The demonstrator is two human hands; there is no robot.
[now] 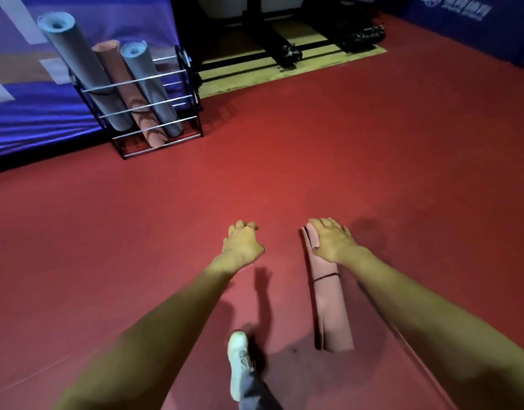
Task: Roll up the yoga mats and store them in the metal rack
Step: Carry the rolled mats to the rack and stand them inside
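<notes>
A rolled pink yoga mat [330, 309] with a thin black band round it hangs upright in the lower right, above the red floor. My right hand [331, 239] grips its top end. My left hand [241, 242] is held out beside it, loosely curled and holding nothing. At the upper left stands the black metal rack [163, 99] with silver bars. It holds two rolled grey-blue mats [77, 63] [148, 81] and a rolled pink mat [121, 81] between them, all leaning left.
A purple padded wall [24, 113] runs behind the rack. Black equipment on a yellow-green strip [284, 57] stands at the back, with a blue banner [461, 22] at far right. My white shoe [238, 362] steps on the red floor [284, 161].
</notes>
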